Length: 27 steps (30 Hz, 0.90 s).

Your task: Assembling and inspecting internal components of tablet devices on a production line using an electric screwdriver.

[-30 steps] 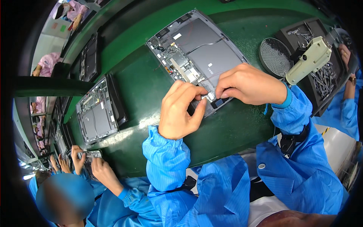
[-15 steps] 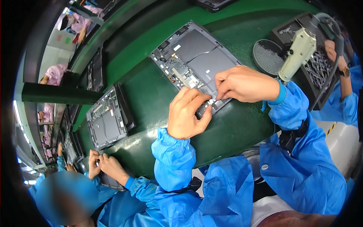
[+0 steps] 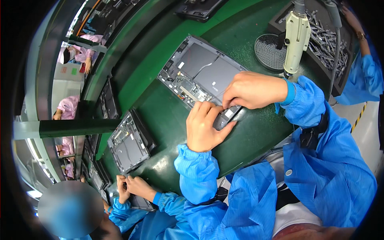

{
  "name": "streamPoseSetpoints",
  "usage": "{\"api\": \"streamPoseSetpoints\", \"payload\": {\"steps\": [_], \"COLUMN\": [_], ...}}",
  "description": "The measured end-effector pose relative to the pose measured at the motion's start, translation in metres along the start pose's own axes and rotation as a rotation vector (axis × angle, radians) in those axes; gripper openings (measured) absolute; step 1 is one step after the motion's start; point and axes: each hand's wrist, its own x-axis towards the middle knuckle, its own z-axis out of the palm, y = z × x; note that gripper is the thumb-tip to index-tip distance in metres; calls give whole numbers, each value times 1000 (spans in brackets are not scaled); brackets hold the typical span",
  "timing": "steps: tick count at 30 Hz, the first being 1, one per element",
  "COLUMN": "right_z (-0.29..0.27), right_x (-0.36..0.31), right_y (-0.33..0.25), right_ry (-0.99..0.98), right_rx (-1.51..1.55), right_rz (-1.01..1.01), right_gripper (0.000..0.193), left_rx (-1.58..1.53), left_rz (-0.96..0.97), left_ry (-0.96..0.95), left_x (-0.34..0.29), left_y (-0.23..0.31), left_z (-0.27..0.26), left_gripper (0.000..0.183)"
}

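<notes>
A grey laptop base (image 3: 202,72) lies opened on the green work surface, its circuit board and a black cable exposed. My left hand (image 3: 204,127) straddles its near corner, thumb along the outer edge and fingertips on the inside. A small white rectangular patch (image 3: 229,113) shows between that thumb and fingers. From the right, my right hand (image 3: 258,92) reaches to the same corner with thumb and fingers pinched together. Whatever lies in that pinch is hidden by the fingers.
An electric screwdriver (image 3: 297,42) hangs at the right beside a round perforated tray (image 3: 267,52). Behind it stands a dark box (image 3: 278,18) of small grey parts. More laptop bases (image 3: 130,146) lie leftward, where a co-worker's hands (image 3: 134,188) are busy. Another person's arm (image 3: 365,52) shows far right.
My view has shifted, so the scene sits differently. My left thumb has moved down along the corner's outer edge. The right fingers remain pinched near it. The screwdriver now hangs more upright.
</notes>
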Motion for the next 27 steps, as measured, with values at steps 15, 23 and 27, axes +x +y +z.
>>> {"api": "streamPoseSetpoints", "payload": {"steps": [15, 23, 27], "right_z": [-11, -53, -42], "right_x": [-73, -40, -17], "right_y": [16, 29, 50], "right_ry": [1228, 1208, 1295], "right_rx": [530, 788, 866], "right_rz": [153, 310, 168], "right_gripper": [54, 39, 40], "left_rx": [222, 247, 247], "left_rz": [46, 39, 29], "left_ry": [97, 118, 99], "left_x": [-13, -9, -8], "left_y": [3, -5, -9], "left_z": [4, 22, 28], "left_gripper": [27, 31, 36]}}
